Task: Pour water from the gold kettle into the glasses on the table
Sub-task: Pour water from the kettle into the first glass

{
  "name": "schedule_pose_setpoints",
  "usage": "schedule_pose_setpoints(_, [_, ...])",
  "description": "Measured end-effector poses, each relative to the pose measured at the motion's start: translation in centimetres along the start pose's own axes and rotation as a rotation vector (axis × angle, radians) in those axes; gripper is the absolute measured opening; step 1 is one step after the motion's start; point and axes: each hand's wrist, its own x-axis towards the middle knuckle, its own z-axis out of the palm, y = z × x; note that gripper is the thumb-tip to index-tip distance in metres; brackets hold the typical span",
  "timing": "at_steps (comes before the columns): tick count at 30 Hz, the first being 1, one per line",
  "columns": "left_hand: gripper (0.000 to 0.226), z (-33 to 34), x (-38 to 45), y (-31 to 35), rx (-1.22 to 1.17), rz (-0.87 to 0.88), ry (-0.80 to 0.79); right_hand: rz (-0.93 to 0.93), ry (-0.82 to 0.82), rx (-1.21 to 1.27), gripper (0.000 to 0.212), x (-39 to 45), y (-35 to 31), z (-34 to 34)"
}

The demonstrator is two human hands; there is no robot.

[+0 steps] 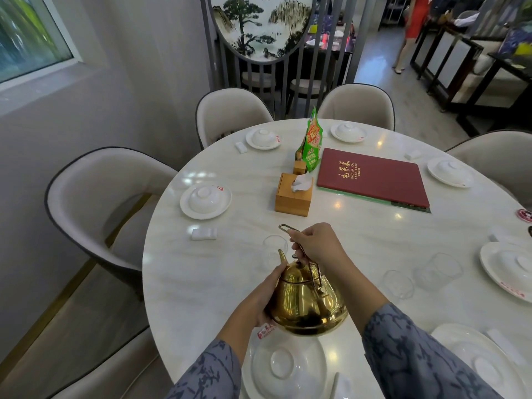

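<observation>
Marble table [201, 283] — right hand [319, 244] grips gold kettle [306, 300] handle, left hand [266, 298] cups its side, glass [275, 250] ahead.

A dark red menu folder [374, 176] lies on the marble surface [201, 283] beside a wooden tissue box [293, 197] and a green snack packet [312, 146]. Upturned white bowls on plates [205, 200] mark seats before beige chairs [95, 197].

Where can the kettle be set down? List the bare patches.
Bare table left of the near glass, below the white rest; also between tissue box and kettle. Crowded at right: two glasses and plates.
</observation>
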Motion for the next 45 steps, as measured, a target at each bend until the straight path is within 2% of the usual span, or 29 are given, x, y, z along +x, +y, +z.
schedule_pose_setpoints(12, [0.062, 0.0, -0.3, -0.1, -0.014, -0.02, -0.005, 0.009, -0.007, -0.027, 0.041, -0.3, -0.7, 0.3])
schedule_pose_setpoints(19, [0.082, -0.1, -0.3, 0.0, 0.037, -0.024, 0.026, -0.01, 0.005, -0.056, 0.039, -0.5, -1.1, 0.1])
schedule_pose_setpoints(25, [0.074, 0.0, -0.5, 0.2, 0.035, -0.016, 0.008, -0.016, 0.005, -0.054, 0.04, -0.5, -1.3, 0.0])
schedule_pose_setpoints(45, [0.08, 0.3, -1.0, 0.6, 0.01, -0.026, 0.005, -0.006, 0.01, -0.089, 0.035, -1.0, -2.8, -0.5])
